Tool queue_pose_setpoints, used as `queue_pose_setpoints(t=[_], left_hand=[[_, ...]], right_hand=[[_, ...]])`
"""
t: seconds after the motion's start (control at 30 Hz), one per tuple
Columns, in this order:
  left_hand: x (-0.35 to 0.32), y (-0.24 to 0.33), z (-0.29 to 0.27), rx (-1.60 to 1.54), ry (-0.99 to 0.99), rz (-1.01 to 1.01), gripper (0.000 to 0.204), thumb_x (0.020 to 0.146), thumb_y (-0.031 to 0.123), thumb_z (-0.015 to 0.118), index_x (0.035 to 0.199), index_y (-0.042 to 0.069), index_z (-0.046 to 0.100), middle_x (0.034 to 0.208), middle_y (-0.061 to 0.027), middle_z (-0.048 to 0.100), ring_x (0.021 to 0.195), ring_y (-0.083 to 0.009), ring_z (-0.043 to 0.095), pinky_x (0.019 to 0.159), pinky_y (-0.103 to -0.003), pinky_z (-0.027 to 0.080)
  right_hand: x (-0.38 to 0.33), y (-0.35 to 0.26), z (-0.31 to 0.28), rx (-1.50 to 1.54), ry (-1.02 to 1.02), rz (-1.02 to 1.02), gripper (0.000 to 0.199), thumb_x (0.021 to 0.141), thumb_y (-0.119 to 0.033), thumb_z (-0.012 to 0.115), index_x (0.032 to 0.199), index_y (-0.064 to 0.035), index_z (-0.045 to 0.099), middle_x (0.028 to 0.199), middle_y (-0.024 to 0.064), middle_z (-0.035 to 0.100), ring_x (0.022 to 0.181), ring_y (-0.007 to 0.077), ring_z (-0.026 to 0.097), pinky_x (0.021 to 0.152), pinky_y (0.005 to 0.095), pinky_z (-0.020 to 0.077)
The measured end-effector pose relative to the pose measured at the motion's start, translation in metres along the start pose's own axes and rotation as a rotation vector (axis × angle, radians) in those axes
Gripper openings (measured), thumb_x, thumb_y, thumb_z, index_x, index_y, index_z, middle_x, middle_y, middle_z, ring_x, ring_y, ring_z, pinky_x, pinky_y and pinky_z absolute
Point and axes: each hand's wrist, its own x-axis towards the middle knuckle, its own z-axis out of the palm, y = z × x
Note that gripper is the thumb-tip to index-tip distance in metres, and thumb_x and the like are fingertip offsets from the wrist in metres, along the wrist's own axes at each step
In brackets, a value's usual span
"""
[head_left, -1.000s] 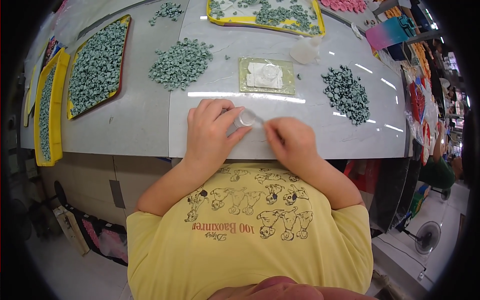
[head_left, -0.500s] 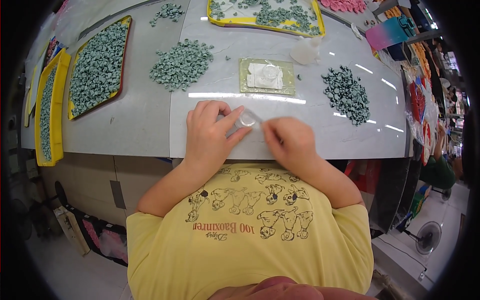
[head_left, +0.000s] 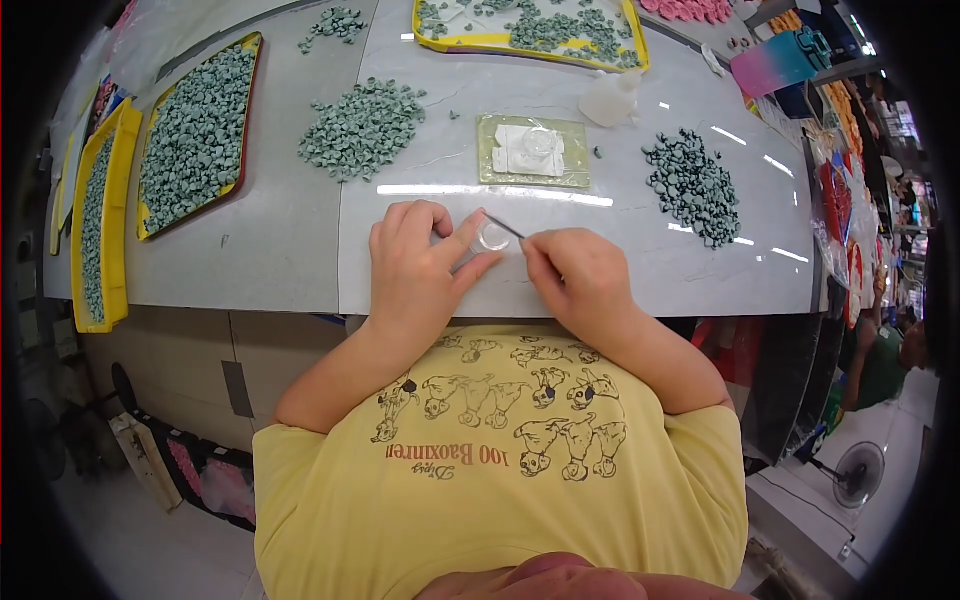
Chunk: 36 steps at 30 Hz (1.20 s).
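Note:
My left hand [head_left: 418, 255] rests on the table, its thumb and index finger closed around a small clear round piece [head_left: 494, 238]. In my right hand [head_left: 582, 272], pinched between thumb and fingers, is a thin dark pointed tool [head_left: 504, 226]. The tool slants over the far edge of the clear piece, and its tip comes close to my left index fingertip. Whether that tip touches anything is too small to tell. Beyond my hands lies a greenish flat pad [head_left: 572, 165] bearing a white piece [head_left: 512, 160] and a clear round disc [head_left: 540, 145].
Small green pieces form a pile [head_left: 365, 130] at left and a darker pile [head_left: 693, 190] at right. A yellow tray [head_left: 640, 55] stands at the back, a full tray [head_left: 200, 135] and narrow yellow bin [head_left: 118, 225] at left. A translucent bottle [head_left: 610, 100] stands behind the pad.
The right hand, blurred before, is now sharp and slightly farther left. Its thin tool now shows plainly across the clear piece's far edge. My left hand has barely moved.

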Motion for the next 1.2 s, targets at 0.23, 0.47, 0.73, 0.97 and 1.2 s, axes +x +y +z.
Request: queue_pose_setpoints(t=[0.23,0.47,0.73,0.97,1.2], left_hand=[[-0.001,0.000,-0.002,0.014,-0.007,-0.010,0.040,0.065,0.023,0.078,0.102,0.013,0.069,0.079,-0.0004,0.044,0.082,-0.0201,0.045,0.069,-0.035,0.032],[-0.003,-0.002,-0.003,0.012,0.000,-0.003,0.040,0.065,0.023,0.078,0.103,0.013,0.069,0.078,-0.0003,0.043,0.081,-0.0199,0.044,0.068,-0.034,0.032],[-0.004,-0.002,-0.003,0.006,0.018,-0.002,0.038,0.065,0.023,0.078,0.101,0.013,0.069,0.078,0.0001,0.043,0.079,-0.0195,0.044,0.067,-0.034,0.031],[-0.006,0.002,-0.006,0.000,0.000,-0.017,0.039,0.065,0.024,0.077,0.101,0.013,0.069,0.077,-0.0001,0.042,0.079,-0.0196,0.043,0.067,-0.034,0.032],[-0.009,0.001,-0.007,0.005,-0.005,-0.018,0.038,0.066,0.025,0.077,0.102,0.013,0.070,0.077,-0.0001,0.042,0.079,-0.0198,0.043,0.068,-0.035,0.031]], right_hand=[[0.001,-0.003,0.002,0.037,0.001,-0.017,0.008,0.075,-0.001,0.066,0.079,-0.0030,0.060,0.065,0.0093,0.057,0.056,0.0258,0.056,0.051,0.0342,0.0446],[0.000,-0.012,0.000,0.066,-0.029,0.015,0.007,0.076,0.000,0.066,0.079,-0.0030,0.060,0.064,0.0074,0.059,0.054,0.0222,0.056,0.048,0.0318,0.0439],[-0.003,-0.010,-0.002,0.022,-0.037,0.036,0.007,0.076,-0.001,0.066,0.079,-0.0032,0.060,0.065,0.0086,0.058,0.056,0.0251,0.057,0.051,0.0342,0.0448],[-0.002,-0.016,-0.002,0.088,-0.057,0.049,0.007,0.076,-0.002,0.066,0.079,-0.0034,0.060,0.063,0.0081,0.058,0.056,0.0246,0.057,0.051,0.0341,0.0450],[-0.003,-0.022,-0.006,0.092,-0.101,0.076,0.007,0.076,-0.002,0.066,0.079,-0.0040,0.060,0.063,0.0076,0.058,0.055,0.0238,0.057,0.051,0.0340,0.0447]])
